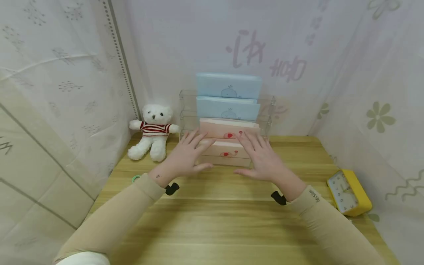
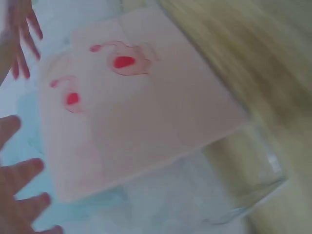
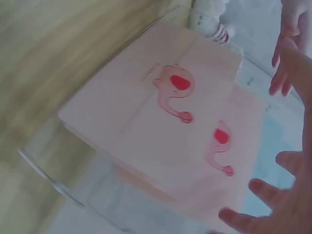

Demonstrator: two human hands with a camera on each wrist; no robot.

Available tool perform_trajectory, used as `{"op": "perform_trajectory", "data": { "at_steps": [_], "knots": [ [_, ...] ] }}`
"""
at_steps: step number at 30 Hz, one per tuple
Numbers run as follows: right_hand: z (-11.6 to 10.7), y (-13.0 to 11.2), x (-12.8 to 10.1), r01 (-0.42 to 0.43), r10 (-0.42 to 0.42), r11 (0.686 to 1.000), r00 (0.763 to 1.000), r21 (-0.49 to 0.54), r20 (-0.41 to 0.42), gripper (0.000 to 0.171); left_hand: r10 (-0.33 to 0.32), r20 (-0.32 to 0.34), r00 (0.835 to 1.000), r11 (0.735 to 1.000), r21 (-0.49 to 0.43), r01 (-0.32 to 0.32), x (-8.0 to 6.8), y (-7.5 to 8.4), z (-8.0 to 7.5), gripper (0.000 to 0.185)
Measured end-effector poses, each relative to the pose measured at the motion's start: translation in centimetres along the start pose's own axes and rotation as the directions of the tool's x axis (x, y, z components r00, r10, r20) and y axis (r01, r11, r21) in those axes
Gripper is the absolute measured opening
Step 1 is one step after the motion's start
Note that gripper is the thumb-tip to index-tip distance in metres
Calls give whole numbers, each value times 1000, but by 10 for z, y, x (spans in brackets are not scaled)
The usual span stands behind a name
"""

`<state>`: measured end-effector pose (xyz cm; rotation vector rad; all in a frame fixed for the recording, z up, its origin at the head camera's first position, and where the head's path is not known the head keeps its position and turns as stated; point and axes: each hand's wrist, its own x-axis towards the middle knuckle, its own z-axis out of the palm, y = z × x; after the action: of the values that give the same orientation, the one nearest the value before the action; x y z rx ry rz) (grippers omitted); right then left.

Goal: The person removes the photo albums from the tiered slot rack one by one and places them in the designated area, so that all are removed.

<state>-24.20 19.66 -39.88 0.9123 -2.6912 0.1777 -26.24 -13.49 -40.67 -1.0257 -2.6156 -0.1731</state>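
Wooden table (image 1: 212, 206) fills the lower frame; at centre, the left hand (image 1: 185, 156) and right hand (image 1: 261, 156), fingers spread and holding nothing, hover over pink boxes (image 1: 228, 141) in a clear tiered rack (image 1: 269, 110).

Soft even light; wrist views motion-blurred, edges warped.

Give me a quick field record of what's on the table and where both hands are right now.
left hand: open, fingers spread, at the front pink pack
right hand: open, fingers spread, at the same pack
front pink pack: lowest step of the rack
clear tiered rack: holds two pink packs, two blue packs behind
teddy bear: left of rack
yellow clock: table's right edge
contact: cannot tell
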Motion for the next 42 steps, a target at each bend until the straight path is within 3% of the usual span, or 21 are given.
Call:
{"op": "perform_trajectory", "data": {
  "at_steps": [3, 5, 7, 10, 13, 15, 17, 22, 26, 32, 39, 42],
  "knots": [
    [16, 3, 2, -29, 36, 998, 992, 59, -118, 101, -62, -151, 986, 995, -87, 50, -6, -12, 16, 74],
    [27, 4, 1, -98, 115, 989, 981, 114, -155, 86, -150, -231, 961, 979, -172, 112, -12, -19, 29, 67],
    [37, 5, 0, -188, 215, 967, 963, 170, -163, 78, -274, -269, 923, 938, -286, 195, -17, -25, 41, 63],
    [48, 5, -1, -345, 384, 898, 917, 272, -107, 80, -474, -265, 840, 820, -480, 312, -23, -32, 58, 60],
    [59, 4, -2, -461, 518, 805, 853, 374, -62, 85, -624, -220, 750, 668, -649, 365, -29, -35, 73, 64],
    [66, 4, -2, -501, 577, 746, 815, 440, -50, 89, -674, -197, 712, 599, -710, 370, -32, -37, 82, 67],
    [72, 5, -2, -506, 615, 698, 786, 507, -63, 90, -707, -165, 687, 536, -759, 369, -34, -38, 90, 69],
    [81, 7, 3, -435, 650, 599, 755, 672, -91, 89, -750, -95, 655, 430, -822, 373, -36, -44, 106, 65],
    [89, 10, 8, -389, 660, 570, 741, 724, -121, 86, -768, -61, 638, 381, -844, 378, -37, -46, 116, 60],
    [100, 13, 10, -359, 671, 556, 726, 750, -150, 78, -771, -75, 632, 357, -873, 333, -41, -45, 127, 53],
    [108, 16, 19, -283, 605, 578, 778, 765, -170, 57, -780, -87, 620, 367, -865, 341, -44, -49, 135, 49],
    [111, 15, 23, -238, 589, 554, 789, 798, -173, 50, -783, -92, 615, 372, -862, 345, -42, -54, 136, 47]
  ]
}}
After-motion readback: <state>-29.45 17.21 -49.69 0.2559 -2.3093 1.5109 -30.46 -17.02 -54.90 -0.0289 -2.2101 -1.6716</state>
